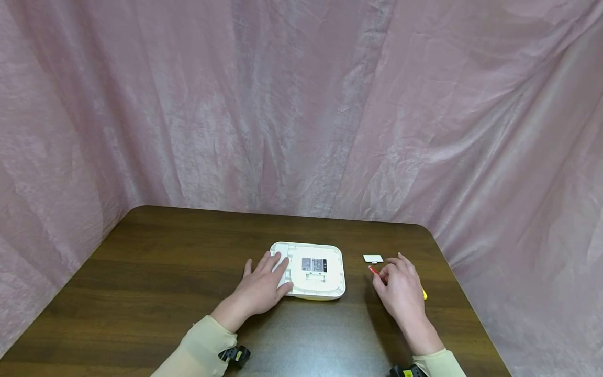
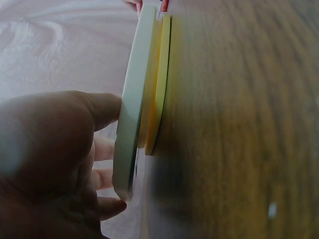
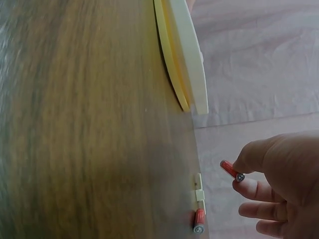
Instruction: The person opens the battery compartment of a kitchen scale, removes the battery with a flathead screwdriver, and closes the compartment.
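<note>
A white, rounded-square device [image 1: 333, 280] with a printed label and recessed slots lies on the table, a yellow layer [image 2: 159, 94] beneath it. My left hand [image 1: 261, 288] rests on its left side, fingers spread over the top face. To the right of the device, my right hand [image 1: 401, 290] pinches a small red battery [image 3: 229, 168] between thumb and index finger, above the table. The other fingers are loosely bent. Another red battery [image 3: 199, 219] lies on the table beside a small white cover [image 1: 373, 258], which has a tab.
A small yellow piece [image 1: 425, 295] shows just right of my right hand; the rest of it is hidden. The brown wooden table [image 1: 165, 272] has rounded far corners. Pink curtains [image 1: 292, 104] hang behind it and along the sides.
</note>
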Tool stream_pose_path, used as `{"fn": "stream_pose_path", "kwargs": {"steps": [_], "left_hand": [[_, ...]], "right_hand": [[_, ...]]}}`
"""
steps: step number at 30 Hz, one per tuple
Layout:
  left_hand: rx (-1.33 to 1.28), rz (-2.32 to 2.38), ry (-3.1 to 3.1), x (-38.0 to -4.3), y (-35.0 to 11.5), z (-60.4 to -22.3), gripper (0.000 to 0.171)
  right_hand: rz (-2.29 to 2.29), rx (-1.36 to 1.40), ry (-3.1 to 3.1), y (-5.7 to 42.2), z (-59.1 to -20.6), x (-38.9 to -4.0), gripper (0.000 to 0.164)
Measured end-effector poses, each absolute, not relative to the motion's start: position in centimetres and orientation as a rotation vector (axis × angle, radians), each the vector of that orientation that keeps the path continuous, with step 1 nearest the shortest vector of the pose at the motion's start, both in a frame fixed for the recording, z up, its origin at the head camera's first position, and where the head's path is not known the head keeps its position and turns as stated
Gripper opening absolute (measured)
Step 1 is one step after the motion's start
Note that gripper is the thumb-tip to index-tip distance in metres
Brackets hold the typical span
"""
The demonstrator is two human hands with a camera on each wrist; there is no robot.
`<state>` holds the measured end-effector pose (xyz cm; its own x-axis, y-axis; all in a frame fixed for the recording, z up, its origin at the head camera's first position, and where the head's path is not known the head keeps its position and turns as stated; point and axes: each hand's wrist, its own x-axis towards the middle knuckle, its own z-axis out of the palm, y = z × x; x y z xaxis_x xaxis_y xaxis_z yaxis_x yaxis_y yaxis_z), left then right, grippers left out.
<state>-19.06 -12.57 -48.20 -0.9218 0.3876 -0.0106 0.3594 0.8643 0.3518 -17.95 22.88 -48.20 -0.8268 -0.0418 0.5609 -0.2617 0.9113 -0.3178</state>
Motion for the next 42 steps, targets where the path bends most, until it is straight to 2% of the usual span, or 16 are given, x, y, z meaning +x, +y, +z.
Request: {"fn": "stream_pose_path", "kwargs": {"steps": [14, 35, 42], "left_hand": [[0.591, 0.536, 2.953, -18.98, -12.59, -48.26, 0.067], [0.601, 0.561, 2.943, -18.53, -12.65, -47.87, 0.066], [0.600, 0.558, 2.945, -18.61, -12.68, -47.84, 0.066]], "right_hand": [[0.441, 0.209, -2.561, 23.60, -48.94, -18.20, 0.021], [0.325, 0.128, -2.796, 23.08, -49.10, -18.79, 0.033], [0.290, 0.097, -2.892, 22.83, -48.75, -18.82, 0.031]]}}
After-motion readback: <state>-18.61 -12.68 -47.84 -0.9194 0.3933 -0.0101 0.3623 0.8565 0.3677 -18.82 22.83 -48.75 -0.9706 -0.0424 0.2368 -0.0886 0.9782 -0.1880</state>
